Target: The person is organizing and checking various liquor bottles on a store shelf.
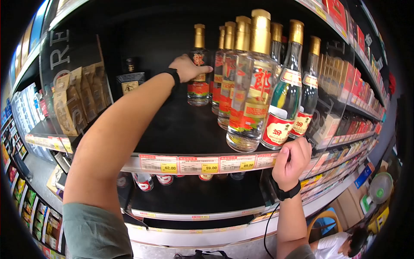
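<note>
My left hand (189,69) reaches deep onto the shelf, its thumb across the front of a clear liquor bottle (198,93) with a gold cap and red label. Its other fingers go behind the bottle and are partly hidden. To the right stands a row of similar clear liquor bottles, the nearest one (250,103) close to the shelf edge. My right hand (292,162) is curled closed at the shelf's front edge, just below a green glass bottle (282,99) with a gold cap; nothing shows in its fingers. A second green glass bottle (307,90) stands beside it.
Price labels (200,165) line the shelf's front edge. A dark bottle (130,80) stands back left, near brown paper packages (77,97) behind a clear divider. More bottles sit on the shelf below. A person in a white top (334,246) is at lower right.
</note>
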Available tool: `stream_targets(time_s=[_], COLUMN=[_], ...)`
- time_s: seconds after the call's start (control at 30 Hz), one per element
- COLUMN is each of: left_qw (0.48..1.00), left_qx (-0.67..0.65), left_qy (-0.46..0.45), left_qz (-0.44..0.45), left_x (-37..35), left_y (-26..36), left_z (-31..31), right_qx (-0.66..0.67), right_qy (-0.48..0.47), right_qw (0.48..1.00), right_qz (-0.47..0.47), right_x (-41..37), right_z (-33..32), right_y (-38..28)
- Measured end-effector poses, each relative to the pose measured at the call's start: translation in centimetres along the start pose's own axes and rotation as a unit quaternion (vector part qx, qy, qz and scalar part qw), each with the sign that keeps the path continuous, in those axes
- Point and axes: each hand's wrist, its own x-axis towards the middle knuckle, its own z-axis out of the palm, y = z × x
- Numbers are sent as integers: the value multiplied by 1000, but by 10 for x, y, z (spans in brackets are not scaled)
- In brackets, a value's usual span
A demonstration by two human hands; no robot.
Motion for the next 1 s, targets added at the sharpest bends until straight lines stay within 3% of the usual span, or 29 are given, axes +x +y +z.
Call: stream_targets(time_s=[0.27,0.5,0.7,0.83,1.0], left_qw=[999,1000,1000,998,999], left_qx=[-4,-7,-14,-39,-36], left_qy=[-25,2,-9,31,14], left_qz=[28,-2,6,35,-5], left_x=[23,7,7,3,-6], left_y=[-22,-9,-14,-14,-1], left_z=[11,-2,-1,3,-3], right_qx=[1,5,3,3,-6], right_qy=[0,1,0,1,6], right_qw=[1000,1000,1000,1000,1000], right_qz=[-11,-13,-11,-11,-7], right_x=[0,-2,-2,-2,-3], right_z=[-1,0,0,0,2], right_y=[3,6,4,5,3])
